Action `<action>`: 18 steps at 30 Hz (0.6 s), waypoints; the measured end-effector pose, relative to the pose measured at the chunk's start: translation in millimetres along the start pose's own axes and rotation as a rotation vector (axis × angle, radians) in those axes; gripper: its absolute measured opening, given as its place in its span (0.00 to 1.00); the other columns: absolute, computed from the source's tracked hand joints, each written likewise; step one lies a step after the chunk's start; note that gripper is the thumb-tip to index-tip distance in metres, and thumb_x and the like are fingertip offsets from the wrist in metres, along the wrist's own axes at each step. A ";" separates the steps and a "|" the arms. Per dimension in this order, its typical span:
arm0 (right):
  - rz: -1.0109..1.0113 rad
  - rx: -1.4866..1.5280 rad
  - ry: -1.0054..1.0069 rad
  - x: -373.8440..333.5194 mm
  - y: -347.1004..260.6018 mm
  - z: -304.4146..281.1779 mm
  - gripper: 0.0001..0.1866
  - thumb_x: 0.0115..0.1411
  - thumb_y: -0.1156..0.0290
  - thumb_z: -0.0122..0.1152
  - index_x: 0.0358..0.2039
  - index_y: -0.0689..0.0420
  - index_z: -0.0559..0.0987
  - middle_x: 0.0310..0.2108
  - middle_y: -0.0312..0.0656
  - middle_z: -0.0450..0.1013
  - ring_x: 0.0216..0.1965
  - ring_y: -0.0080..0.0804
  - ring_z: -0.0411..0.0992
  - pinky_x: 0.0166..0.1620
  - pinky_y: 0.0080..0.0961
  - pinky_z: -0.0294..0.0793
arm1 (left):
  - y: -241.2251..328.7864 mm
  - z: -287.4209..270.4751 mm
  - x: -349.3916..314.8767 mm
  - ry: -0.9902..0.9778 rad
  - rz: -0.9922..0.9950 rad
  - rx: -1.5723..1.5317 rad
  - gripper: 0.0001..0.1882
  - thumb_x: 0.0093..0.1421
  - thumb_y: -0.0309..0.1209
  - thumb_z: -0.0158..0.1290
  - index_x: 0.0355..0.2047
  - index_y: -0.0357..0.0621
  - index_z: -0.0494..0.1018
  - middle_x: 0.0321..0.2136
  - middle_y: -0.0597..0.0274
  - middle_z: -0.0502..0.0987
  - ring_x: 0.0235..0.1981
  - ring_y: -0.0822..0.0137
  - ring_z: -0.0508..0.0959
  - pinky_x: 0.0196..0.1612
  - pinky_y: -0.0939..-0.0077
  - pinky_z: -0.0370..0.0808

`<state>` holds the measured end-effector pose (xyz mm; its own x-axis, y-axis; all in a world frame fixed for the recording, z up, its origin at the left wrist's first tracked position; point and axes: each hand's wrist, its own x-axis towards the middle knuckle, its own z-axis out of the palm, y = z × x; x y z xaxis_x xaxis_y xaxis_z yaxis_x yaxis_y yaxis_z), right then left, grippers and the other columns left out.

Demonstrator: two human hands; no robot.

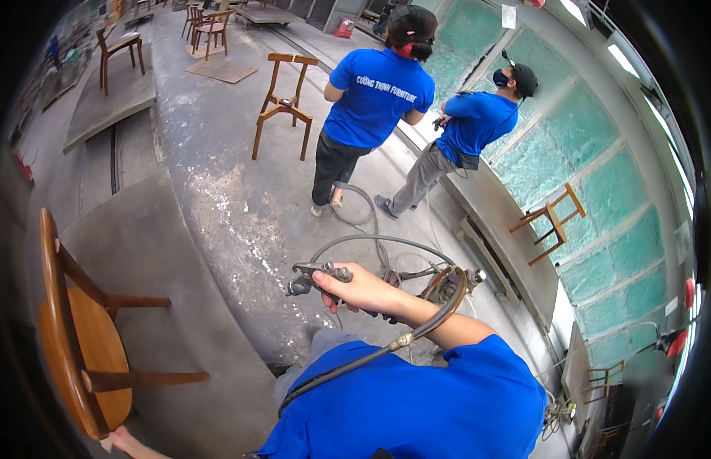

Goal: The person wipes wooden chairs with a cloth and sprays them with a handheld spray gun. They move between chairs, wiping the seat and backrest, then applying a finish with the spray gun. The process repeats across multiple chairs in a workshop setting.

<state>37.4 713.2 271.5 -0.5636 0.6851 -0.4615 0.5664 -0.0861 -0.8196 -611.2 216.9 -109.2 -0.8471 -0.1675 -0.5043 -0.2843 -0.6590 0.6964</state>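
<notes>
In my right hand (342,288) is a metal spray gun (300,284), with my fingers closed round it in front of my body. A dark hose (346,370) with a brass fitting loops over my right forearm and across my blue shirt. At the lower left, my left hand (124,439) is at the near end of a wooden chair's curved rail, its fingers partly hidden and seemingly closed on it. That wooden chair (92,336) has a rounded orange-brown seat and two legs pointing right, over a grey platform (176,283).
Two people in blue shirts stand ahead, one (380,99) beside a chair frame (284,107), the other (478,118) facing a wet green wall (539,138). Hoses (355,222) and a pump-like device (447,287) lie on the floor. Another chair (550,222) stands on a right-hand platform (501,229).
</notes>
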 end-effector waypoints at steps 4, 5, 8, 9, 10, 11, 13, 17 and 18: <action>0.000 0.014 0.011 5.0 -7.8 -1.7 0.28 0.68 0.39 0.47 0.33 0.54 0.73 0.24 0.32 0.74 0.25 0.18 0.75 0.19 0.17 0.65 | -1.8 -17.9 -8.5 0.065 0.028 -0.014 0.22 0.70 0.34 0.44 0.62 0.40 0.66 0.62 0.52 0.69 0.61 0.50 0.69 0.66 0.48 0.65; 0.000 0.017 0.010 7.9 -10.5 -2.1 0.27 0.69 0.40 0.47 0.33 0.54 0.73 0.24 0.32 0.74 0.25 0.18 0.74 0.20 0.16 0.66 | -6.1 -24.5 -12.7 0.062 0.060 -0.064 0.21 0.70 0.37 0.43 0.60 0.41 0.68 0.60 0.54 0.71 0.60 0.52 0.70 0.64 0.50 0.67; -0.011 0.009 -0.036 23.6 -19.1 -2.7 0.27 0.70 0.41 0.46 0.35 0.55 0.74 0.24 0.32 0.74 0.26 0.18 0.74 0.21 0.17 0.66 | -16.2 -45.7 -30.9 0.210 0.134 -0.079 0.21 0.70 0.40 0.45 0.58 0.43 0.70 0.60 0.58 0.72 0.58 0.56 0.72 0.62 0.56 0.69; -0.022 0.010 -0.053 31.4 -21.4 -7.1 0.28 0.69 0.40 0.47 0.36 0.56 0.74 0.24 0.32 0.74 0.26 0.19 0.74 0.21 0.17 0.66 | -15.8 -55.1 -42.4 0.177 0.171 -0.065 0.21 0.69 0.41 0.46 0.57 0.42 0.71 0.58 0.58 0.74 0.56 0.56 0.73 0.60 0.57 0.70; -0.024 0.006 -0.064 41.6 -23.3 -12.6 0.29 0.68 0.39 0.47 0.36 0.56 0.74 0.24 0.33 0.74 0.26 0.19 0.75 0.20 0.17 0.66 | -16.2 -63.1 -54.7 0.211 0.174 -0.064 0.22 0.69 0.42 0.48 0.55 0.41 0.73 0.56 0.59 0.75 0.54 0.57 0.75 0.59 0.58 0.72; -0.030 -0.001 -0.081 51.4 -23.5 -16.1 0.28 0.68 0.40 0.48 0.36 0.56 0.74 0.24 0.33 0.74 0.26 0.19 0.75 0.20 0.17 0.66 | -15.8 -72.5 -66.7 0.245 0.177 -0.063 0.22 0.68 0.43 0.49 0.54 0.39 0.74 0.54 0.59 0.77 0.52 0.57 0.76 0.57 0.59 0.74; -0.026 0.030 -0.125 66.7 -22.1 -23.5 0.28 0.69 0.40 0.48 0.36 0.56 0.74 0.24 0.33 0.74 0.26 0.19 0.74 0.20 0.17 0.66 | -12.5 -96.0 -105.0 0.305 0.207 -0.085 0.21 0.67 0.42 0.50 0.52 0.41 0.75 0.52 0.59 0.78 0.51 0.57 0.77 0.55 0.60 0.75; -0.023 0.018 -0.176 99.6 -9.3 -49.3 0.27 0.69 0.41 0.48 0.35 0.55 0.74 0.25 0.33 0.75 0.26 0.18 0.74 0.21 0.17 0.66 | -20.9 -121.2 -194.2 0.405 0.232 -0.014 0.18 0.65 0.41 0.51 0.48 0.45 0.78 0.49 0.60 0.80 0.49 0.59 0.79 0.51 0.61 0.77; -0.026 0.011 -0.181 107.9 -5.8 -58.6 0.27 0.69 0.42 0.48 0.35 0.55 0.74 0.25 0.33 0.75 0.26 0.18 0.74 0.21 0.17 0.66 | -27.7 -116.3 -217.6 0.424 0.228 0.064 0.17 0.65 0.41 0.52 0.47 0.46 0.79 0.48 0.60 0.80 0.48 0.59 0.80 0.50 0.61 0.77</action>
<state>8.5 829.9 246.3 -0.6776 0.5463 -0.4924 0.5438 -0.0787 -0.8355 -366.8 186.4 -78.1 -0.6373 -0.5952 -0.4894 -0.1506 -0.5267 0.8366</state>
